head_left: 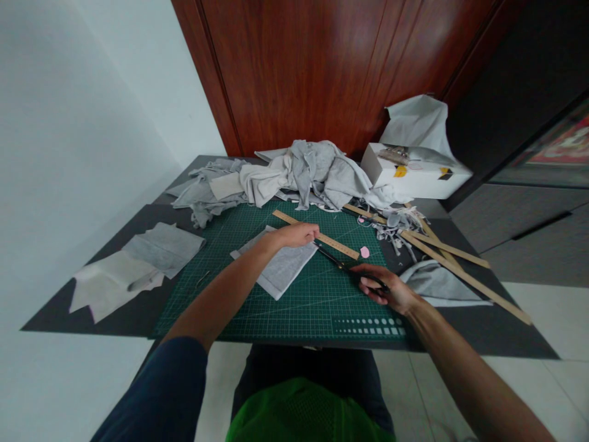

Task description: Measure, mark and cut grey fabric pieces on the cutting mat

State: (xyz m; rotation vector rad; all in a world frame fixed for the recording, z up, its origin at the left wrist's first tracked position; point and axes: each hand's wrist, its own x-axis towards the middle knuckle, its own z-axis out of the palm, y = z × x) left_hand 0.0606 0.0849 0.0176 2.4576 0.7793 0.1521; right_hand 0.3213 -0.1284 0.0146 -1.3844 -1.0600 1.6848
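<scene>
A grey piece of fabric [288, 267] with pale edges lies on the green cutting mat [313, 319]. My left hand [298, 234] is closed at its upper right corner, fingertips pinched on the cloth; what exactly is between them is partly hidden. My right hand [380, 285] grips black-handled scissors [338, 263], whose blades point left and reach that same corner. Whether the blades are parted is too small to tell. Just beyond the fabric, a wooden ruler [340, 247] lies slantwise, passing behind my left hand. A small pink piece [365, 252] rests near the ruler's right end.
Crumpled grey and white cloth [317, 172] is heaped along the back. Cut fabric pieces [161, 248] lie at the left. To the right are wooden strips [464, 276], a tangle of scraps [398, 224] and folded grey cloth [437, 283]. A white box [414, 172] stands at back right.
</scene>
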